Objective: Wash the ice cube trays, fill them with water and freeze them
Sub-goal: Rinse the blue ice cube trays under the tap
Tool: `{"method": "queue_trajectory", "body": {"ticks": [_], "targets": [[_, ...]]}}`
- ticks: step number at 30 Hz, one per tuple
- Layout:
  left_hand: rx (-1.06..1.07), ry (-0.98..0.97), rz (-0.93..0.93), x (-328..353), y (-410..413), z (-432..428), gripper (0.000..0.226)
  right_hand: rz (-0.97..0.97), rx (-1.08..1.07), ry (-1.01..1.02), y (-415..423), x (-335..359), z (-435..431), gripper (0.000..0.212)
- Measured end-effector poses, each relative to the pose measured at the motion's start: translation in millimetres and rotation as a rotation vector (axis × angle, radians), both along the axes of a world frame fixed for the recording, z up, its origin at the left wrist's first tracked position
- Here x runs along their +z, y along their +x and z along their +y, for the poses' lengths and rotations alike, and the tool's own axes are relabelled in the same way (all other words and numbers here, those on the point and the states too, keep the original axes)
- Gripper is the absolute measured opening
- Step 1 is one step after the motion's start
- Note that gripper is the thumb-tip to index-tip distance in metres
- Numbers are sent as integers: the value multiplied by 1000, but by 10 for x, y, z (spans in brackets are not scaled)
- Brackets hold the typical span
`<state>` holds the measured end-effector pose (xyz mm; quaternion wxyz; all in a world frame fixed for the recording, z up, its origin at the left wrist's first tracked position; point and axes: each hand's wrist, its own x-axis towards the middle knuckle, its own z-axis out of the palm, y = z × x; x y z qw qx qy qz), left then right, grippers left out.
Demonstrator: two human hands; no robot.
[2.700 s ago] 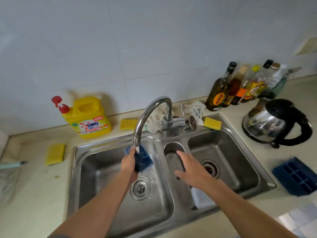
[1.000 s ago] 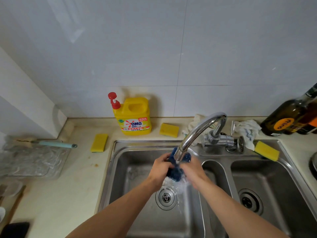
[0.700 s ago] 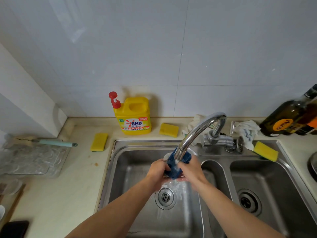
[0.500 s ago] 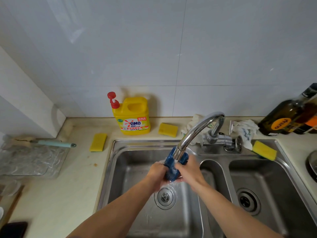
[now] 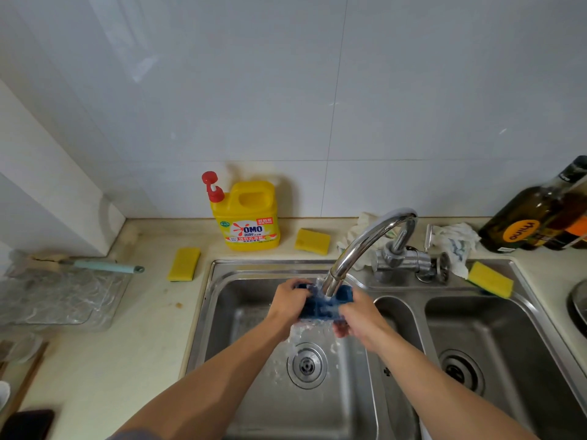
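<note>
Bare forearms (image 5: 222,379), grey sleeve edge (image 5: 137,436)

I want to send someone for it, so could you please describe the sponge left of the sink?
Start at the double sink. On the counter just off its back-left corner lies a yellow sponge. The other two sponges lie right of the detergent jug; this one alone lies left of it.

Can see only part of the blue ice cube tray (image 5: 317,308) between left grip (image 5: 289,301) and right grip (image 5: 359,315); cells too blurred to tell. Cropped at right edge: bottles (image 5: 524,217).
</note>
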<state>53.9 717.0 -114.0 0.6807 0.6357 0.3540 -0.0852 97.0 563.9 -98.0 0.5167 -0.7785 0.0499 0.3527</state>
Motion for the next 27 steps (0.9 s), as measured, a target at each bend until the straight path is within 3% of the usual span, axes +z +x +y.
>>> {"method": "queue_trajectory", "body": {"ticks": [3,9,15,18,24,27], "targets": [[69,-122,63,-46,-45,-12,26,-98,28,-45,-54,15,52,24],[141,-292,112,-125,-85,-78,25,-272,15,-118,-80,83,26,40],[62,-516,-11,-99,-134,-167,34,-331,-37,-165,30,168,-112,45],[18,-487,-68,-84,-112,-197,44,-328,-57,-163,52,186,-147,46],[-70,-398,-13,-95,-104,-248,21,-354,-32,-130,14,205,-132,43],[-52,-338,-29,-106,-113,-248,22,-295,-40,-116,9,186,-143,41]]}}
